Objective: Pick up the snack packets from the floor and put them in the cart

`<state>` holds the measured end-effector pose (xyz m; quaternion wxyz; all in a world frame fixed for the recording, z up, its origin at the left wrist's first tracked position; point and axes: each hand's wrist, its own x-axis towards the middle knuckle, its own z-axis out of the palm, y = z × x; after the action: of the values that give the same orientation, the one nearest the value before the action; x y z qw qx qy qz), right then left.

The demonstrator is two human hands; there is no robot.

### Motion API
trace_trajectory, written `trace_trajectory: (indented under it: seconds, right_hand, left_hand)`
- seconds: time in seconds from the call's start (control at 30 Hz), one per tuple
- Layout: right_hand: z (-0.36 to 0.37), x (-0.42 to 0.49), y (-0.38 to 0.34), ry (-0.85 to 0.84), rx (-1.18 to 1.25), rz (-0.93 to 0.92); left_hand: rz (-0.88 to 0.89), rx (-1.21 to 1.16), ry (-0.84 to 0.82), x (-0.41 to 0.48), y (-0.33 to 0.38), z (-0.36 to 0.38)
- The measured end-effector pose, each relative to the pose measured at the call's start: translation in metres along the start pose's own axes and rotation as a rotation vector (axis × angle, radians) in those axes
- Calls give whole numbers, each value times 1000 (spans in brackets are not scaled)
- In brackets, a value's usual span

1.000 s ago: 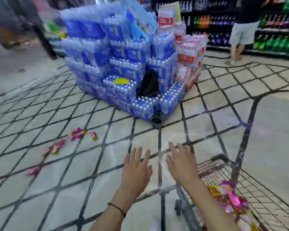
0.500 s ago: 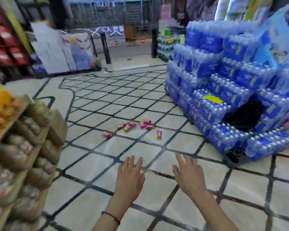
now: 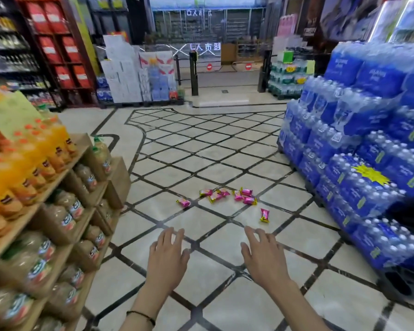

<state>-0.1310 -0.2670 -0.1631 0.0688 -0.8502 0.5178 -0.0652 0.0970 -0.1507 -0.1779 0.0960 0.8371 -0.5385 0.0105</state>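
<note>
Tiled shop floor (image 3: 167,306) w/ pink snack packets (image 3: 227,195); left hand (image 3: 167,255) & right hand (image 3: 263,255) hover palms-down, fingers loosely spread, empty.

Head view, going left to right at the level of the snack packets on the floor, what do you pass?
Drink bottle shelf → single snack packet → cluster of snack packets → separate snack packet → stacked blue water packs.
</note>
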Motion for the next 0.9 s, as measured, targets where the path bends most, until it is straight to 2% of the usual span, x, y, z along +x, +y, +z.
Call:
trace_trajectory:
  seconds: [0.13,0.53,0.9]
  right_hand:
    - [18,57,8,-53,5,-12]
    - [63,306,38,-167,45,-90]
    - [103,502,16,-344,36,-158]
  left_hand:
    - [-29,-8,13,54,-7,17]
    - [-133,10,-130,280,13,64]
    - [-200,-39,-237,465,-23,113]
